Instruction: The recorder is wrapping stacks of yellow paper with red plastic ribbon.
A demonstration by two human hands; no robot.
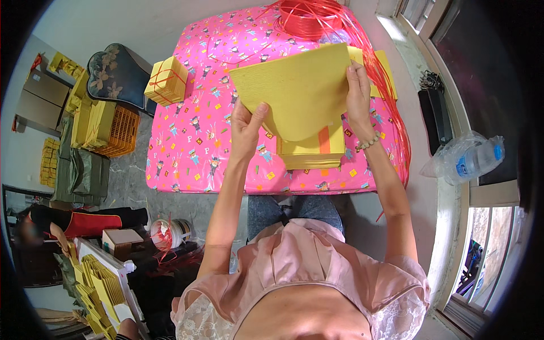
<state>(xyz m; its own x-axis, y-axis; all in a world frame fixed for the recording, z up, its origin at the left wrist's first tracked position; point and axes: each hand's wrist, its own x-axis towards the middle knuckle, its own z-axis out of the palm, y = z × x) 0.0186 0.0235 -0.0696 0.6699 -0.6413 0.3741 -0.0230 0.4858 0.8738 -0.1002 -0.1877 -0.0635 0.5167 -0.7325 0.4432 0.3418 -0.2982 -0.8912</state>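
Note:
Between my two hands a wide yellow paper sheet, or a thin stack of such sheets [294, 90], is held up over the table, its near edge bowed downward. My left hand [247, 126] pinches its lower left side, thumb on top. At the right edge, my right hand [358, 93] grips it with fingers bent round the side; a beaded bracelet circles that wrist. Below the held paper lies a stack of yellow paper [311, 161] with an orange strip on top. The held paper partly covers this stack.
A pink patterned cloth [192, 164] covers the table. A tied yellow bundle [166, 81] sits at its left edge. Red plastic strapping [303, 22] lies at the back and trails down the right side. A bagged bottle [473, 161] is at right. A co-worker [85, 222] is at lower left.

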